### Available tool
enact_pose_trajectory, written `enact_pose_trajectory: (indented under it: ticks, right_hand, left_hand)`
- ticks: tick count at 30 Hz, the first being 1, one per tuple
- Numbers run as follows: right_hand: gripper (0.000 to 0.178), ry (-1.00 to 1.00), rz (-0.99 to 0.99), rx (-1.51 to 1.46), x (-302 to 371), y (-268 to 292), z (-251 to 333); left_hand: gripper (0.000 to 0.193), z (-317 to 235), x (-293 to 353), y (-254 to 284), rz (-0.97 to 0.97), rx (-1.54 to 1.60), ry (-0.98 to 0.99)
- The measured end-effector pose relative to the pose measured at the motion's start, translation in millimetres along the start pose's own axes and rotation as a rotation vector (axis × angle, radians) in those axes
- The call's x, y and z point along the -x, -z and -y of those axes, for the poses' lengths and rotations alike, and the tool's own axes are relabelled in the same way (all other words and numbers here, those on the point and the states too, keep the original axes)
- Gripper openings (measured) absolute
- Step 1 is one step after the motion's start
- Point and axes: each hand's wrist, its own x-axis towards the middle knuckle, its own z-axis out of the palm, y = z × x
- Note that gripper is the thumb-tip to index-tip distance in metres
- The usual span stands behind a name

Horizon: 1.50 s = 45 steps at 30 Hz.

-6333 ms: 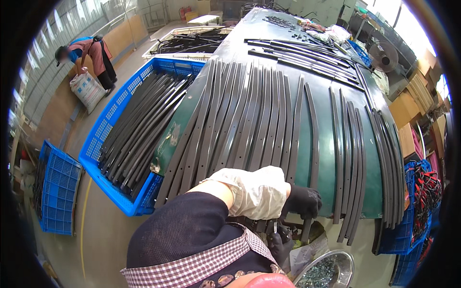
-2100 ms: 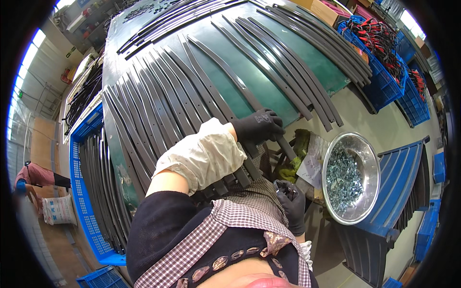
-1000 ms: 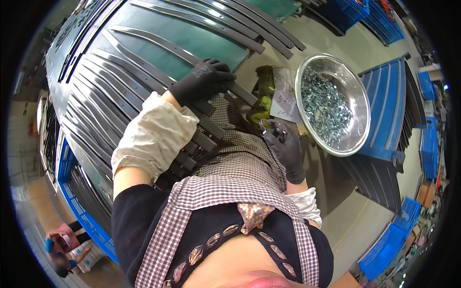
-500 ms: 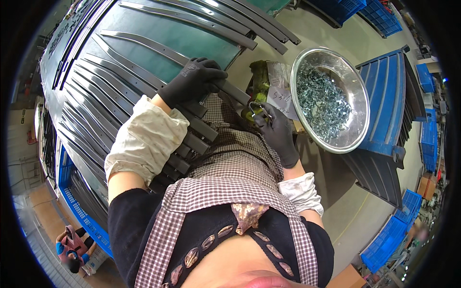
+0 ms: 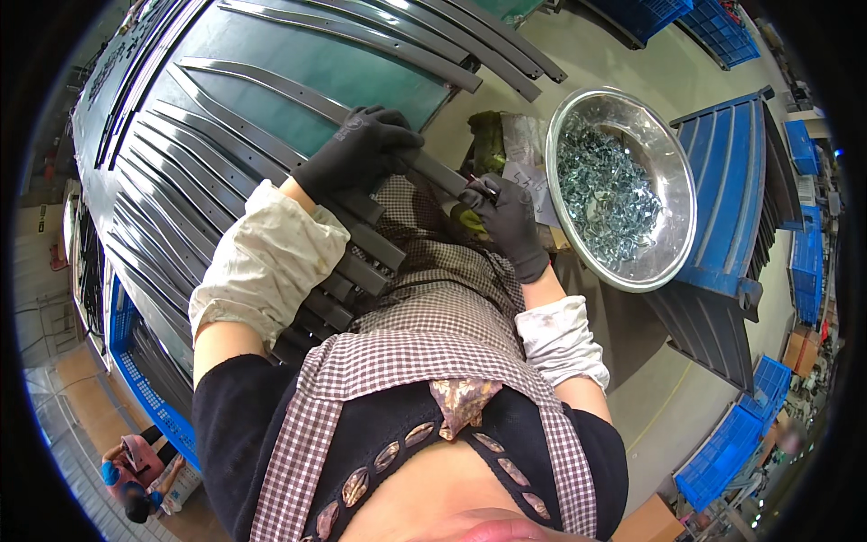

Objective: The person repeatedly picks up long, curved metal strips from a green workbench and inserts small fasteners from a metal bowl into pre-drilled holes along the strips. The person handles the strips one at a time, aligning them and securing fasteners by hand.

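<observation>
My left hand (image 5: 361, 154), in a black work glove, is closed around a long dark metal strip (image 5: 437, 172) and keeps its end raised past the table edge. At that end, my black-gloved right hand (image 5: 508, 217) has its fingers pinched together against the strip's tip. A small bent metal clip is in the right fingers, now mostly hidden by them. More dark strips (image 5: 203, 176) lie side by side beneath and left of my left hand, their ends jutting toward my checked apron.
Right of my right hand stands a round metal bowl (image 5: 684, 185) full of small shiny metal clips (image 5: 605, 194). Behind it is a blue crate (image 5: 722, 181). The green-topped table (image 5: 298, 122) carries further strips (image 5: 397, 45). A person (image 5: 140, 470) is at the lower left.
My right hand has moved up and left, bringing the clip to the strip's end, and its fingers have closed there. My left hand has barely shifted, still on the strip.
</observation>
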Motion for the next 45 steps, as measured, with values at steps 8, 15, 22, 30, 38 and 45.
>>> enact_pose_trajectory:
  ticks: [8, 15, 22, 30, 38, 45]
  right_hand:
    - [0.019, 0.024, 0.037, 0.193, 33, 22, -2]
    - [0.014, 0.078, -0.005, 0.288, 26, 7, 6]
    - [0.018, 0.058, 0.056, 0.556, 7, -6, 32]
    - [0.024, -0.159, -0.067, 0.453, 21, 114, -2]
    - [0.052, -0.486, 0.269, 1.018, 40, 158, -120]
    - [0.031, -0.362, 0.153, 0.950, 47, 156, -149]
  left_hand:
    - [0.040, 4, 3, -2, 0.013, 0.101, 0.040]
    - [0.040, 1, 2, 0, -0.015, 0.008, -0.033]
    - [0.041, 6, 3, 1, -0.001, -0.026, -0.016]
    - [0.034, 5, 24, 16, 0.065, 0.019, 0.041]
    - [0.025, 21, -2, 37, 0.169, 0.088, 0.245]
    - [0.037, 74, -66, 7, -0.319, -0.491, 0.014]
